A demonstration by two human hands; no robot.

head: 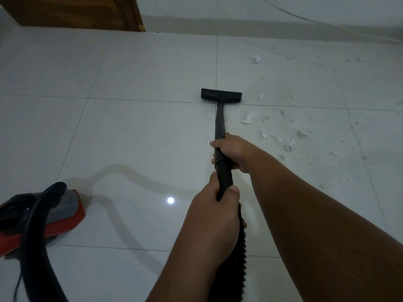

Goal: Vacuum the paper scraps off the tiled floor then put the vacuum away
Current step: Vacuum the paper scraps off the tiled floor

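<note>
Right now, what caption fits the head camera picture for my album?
Both hands, left hand and right hand, grip the vacuum wand beside paper scraps.

I saw two bare forearms; left hand [214, 211] and right hand [232, 150] were ungloved. No sleeves, rings or watch showed in frame.

Floor nozzle [221, 95]: on the tiled floor [130, 131], centre, at the far end of the wand [219, 127]. Right hand [231, 151]: on the wand, ahead of the left hand [214, 212]. Paper scraps [283, 127]: on the floor, right of nozzle and wand. Vacuum body [43, 216]: near left, hose [37, 247] arching over it. Wooden door [76, 12]: far left. Cable [305, 18]: far right, along the wall.
</note>
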